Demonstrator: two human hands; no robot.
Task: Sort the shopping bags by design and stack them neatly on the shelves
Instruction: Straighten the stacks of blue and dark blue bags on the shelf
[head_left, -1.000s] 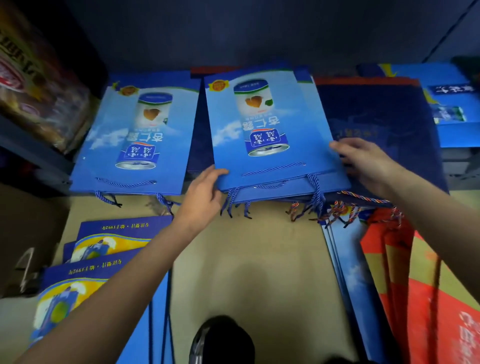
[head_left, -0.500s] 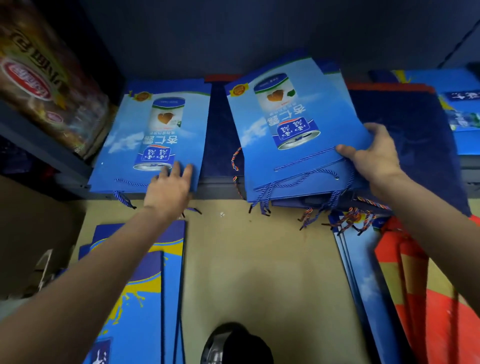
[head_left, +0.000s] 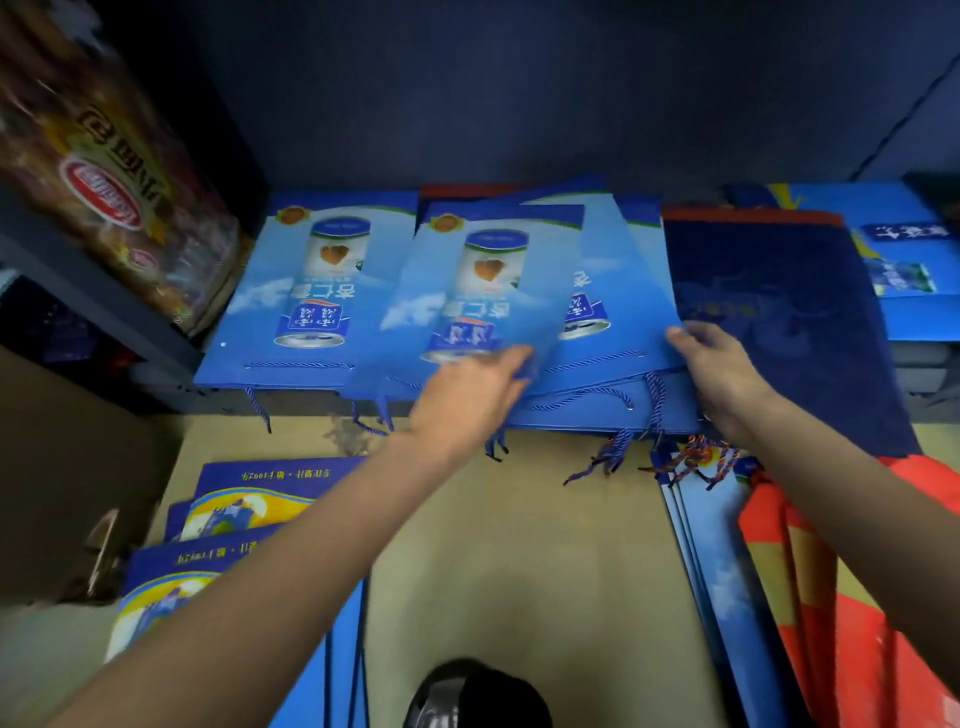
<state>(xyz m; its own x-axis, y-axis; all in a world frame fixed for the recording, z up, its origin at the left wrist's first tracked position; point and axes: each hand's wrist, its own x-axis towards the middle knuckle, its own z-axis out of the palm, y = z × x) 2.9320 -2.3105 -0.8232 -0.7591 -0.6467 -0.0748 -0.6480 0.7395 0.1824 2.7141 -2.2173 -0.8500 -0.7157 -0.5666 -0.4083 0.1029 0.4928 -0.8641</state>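
My left hand pinches the top light-blue can-print bag; my right hand grips the stack beneath, on the shelf beside a matching bag.

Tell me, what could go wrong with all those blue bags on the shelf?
The bag under the left hand looks blurred and askew across the middle pile of blue can bags, so the stack may end up crooked. The pile's front edge overhangs the shelf where the right hand holds it, so bags might slide off. The dangling rope handles could tangle together.
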